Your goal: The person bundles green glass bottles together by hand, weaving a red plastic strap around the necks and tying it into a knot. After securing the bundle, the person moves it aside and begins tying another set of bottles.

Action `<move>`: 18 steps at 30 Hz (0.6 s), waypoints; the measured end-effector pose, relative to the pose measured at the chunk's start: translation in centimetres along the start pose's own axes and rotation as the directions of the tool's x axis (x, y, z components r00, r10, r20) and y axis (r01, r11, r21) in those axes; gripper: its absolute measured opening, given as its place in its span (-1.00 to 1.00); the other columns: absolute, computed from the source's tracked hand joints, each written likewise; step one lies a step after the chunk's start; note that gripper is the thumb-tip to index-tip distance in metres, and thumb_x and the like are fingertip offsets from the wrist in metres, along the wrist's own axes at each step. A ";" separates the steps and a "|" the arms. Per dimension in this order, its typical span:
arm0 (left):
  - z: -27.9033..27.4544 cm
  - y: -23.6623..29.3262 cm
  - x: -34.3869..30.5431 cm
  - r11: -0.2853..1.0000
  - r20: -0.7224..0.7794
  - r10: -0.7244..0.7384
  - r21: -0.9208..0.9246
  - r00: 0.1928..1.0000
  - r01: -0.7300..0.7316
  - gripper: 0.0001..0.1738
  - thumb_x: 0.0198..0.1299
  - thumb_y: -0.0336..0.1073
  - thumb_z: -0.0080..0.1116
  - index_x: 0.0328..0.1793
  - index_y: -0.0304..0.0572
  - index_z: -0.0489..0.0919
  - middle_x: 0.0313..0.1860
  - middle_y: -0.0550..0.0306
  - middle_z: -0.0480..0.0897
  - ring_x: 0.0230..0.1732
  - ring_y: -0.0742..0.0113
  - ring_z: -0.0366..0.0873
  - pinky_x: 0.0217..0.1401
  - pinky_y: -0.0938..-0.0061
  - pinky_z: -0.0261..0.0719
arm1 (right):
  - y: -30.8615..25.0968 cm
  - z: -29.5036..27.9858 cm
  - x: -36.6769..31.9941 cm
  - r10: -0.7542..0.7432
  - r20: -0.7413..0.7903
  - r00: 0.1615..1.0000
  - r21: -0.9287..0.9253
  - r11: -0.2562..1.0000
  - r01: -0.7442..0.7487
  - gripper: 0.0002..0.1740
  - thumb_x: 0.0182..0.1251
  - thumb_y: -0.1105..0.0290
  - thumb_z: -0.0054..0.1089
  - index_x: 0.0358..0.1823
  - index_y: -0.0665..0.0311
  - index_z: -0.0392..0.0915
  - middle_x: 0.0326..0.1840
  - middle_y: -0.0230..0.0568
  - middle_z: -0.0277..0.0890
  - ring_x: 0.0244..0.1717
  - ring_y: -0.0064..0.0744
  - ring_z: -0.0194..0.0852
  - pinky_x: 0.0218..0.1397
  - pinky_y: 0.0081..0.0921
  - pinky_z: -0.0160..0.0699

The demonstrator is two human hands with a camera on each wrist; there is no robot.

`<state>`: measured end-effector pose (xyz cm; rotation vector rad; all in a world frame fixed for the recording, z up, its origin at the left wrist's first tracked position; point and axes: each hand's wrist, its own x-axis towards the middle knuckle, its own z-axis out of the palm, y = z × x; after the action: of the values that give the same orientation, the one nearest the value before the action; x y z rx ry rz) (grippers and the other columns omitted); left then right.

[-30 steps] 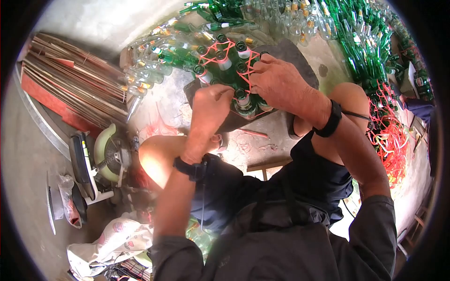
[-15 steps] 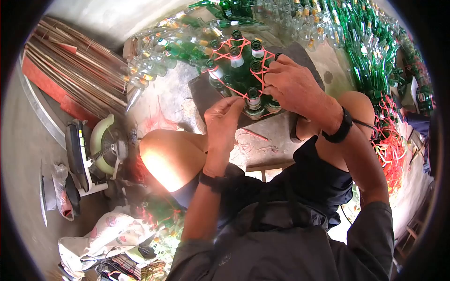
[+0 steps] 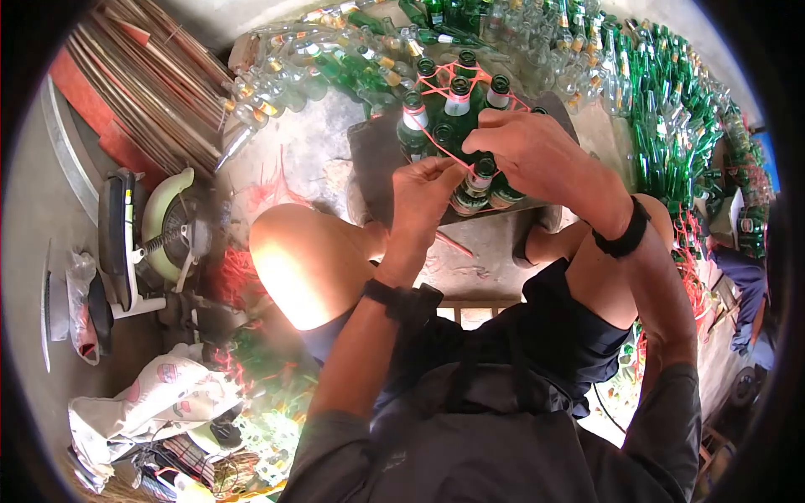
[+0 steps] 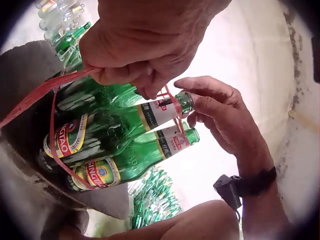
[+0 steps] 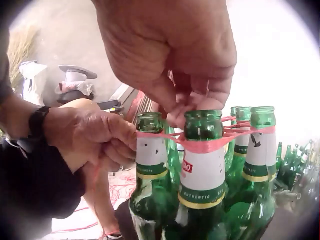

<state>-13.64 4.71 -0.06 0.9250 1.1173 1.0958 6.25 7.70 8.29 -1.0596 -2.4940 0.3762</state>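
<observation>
Green beer bottles (image 3: 412, 134) stand upright in a close cluster, with pink plastic strap (image 3: 449, 147) laced round their necks. My left hand (image 3: 426, 197) is at the front left of the cluster, close to the front bottle's neck. In the left wrist view that hand (image 4: 145, 45) pinches a length of the strap (image 4: 37, 100), which also runs round the bottles' lower bodies. My right hand (image 3: 549, 159) reaches over the cluster from the right. Its bent fingers (image 5: 172, 97) are among the necks and strap, thumb by a bottle mouth; I cannot tell whether they grip anything.
The cluster stands on a dark slab (image 3: 369, 159) between the knees. Many loose green and clear bottles (image 3: 662, 117) lie behind and to the right. Wooden strips (image 3: 151, 75) are stacked at the left, above a wheeled device (image 3: 159, 226). A white sack (image 3: 159, 394) lies at lower left.
The head view has shifted, so the bottles appear farther right. My right hand has moved left over the cluster, towards the front neck. My left hand stays beside that neck.
</observation>
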 end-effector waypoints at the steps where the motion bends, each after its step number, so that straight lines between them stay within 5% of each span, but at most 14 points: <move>1: 0.0 -0.6 0.3 0.998 -0.001 0.054 -0.034 0.999 -0.054 -0.81 0.31 -0.42 0.43 -0.09 -0.47 0.83 -0.32 0.17 0.80 -0.39 0.59 0.62 -0.36 0.60 0.57 | 0.1 0.0 0.4 0.002 0.065 0.998 -0.023 1.000 0.000 -0.82 0.19 0.61 0.23 -0.23 0.16 0.68 -0.22 -0.14 0.57 -0.11 0.10 0.67 -0.13 0.01 0.59; 5: 0.2 -2.0 0.7 0.999 -0.055 0.047 -0.022 0.997 -0.048 -0.82 0.26 -0.39 0.51 -0.10 -0.39 0.86 -0.26 0.23 0.82 -0.29 0.58 0.62 -0.23 0.59 0.54 | 0.5 0.3 1.1 -0.052 0.137 0.989 0.072 0.996 0.043 -0.84 0.20 0.60 0.23 -0.27 0.17 0.69 -0.23 -0.13 0.57 -0.11 0.11 0.68 -0.12 -0.02 0.60; 13: 0.8 -2.9 1.1 0.981 -0.176 0.110 0.180 0.978 -0.078 -0.69 0.26 -0.22 0.57 -0.26 -0.43 0.84 -0.52 0.35 0.62 -0.49 0.63 0.39 -0.48 0.53 0.29 | 1.9 0.7 2.0 -0.004 0.319 0.948 0.205 0.977 -0.065 -0.76 0.20 0.63 0.21 -0.18 0.16 0.72 -0.15 -0.12 0.59 -0.01 0.07 0.68 -0.01 -0.14 0.63; 18: 1.0 -2.3 0.8 0.974 -0.202 0.106 0.216 0.974 -0.061 -0.65 0.28 -0.17 0.55 -0.26 -0.43 0.84 -0.57 0.34 0.59 -0.51 0.63 0.38 -0.50 0.51 0.30 | 0.8 0.1 2.4 0.033 0.384 0.923 0.079 0.995 -0.068 -0.78 0.18 0.67 0.22 -0.18 0.24 0.66 -0.09 -0.08 0.57 0.02 0.08 0.68 0.04 -0.10 0.61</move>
<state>-12.19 4.94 -2.21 1.0451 1.4004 1.1827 5.20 9.99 8.47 -1.1023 -2.7565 0.7715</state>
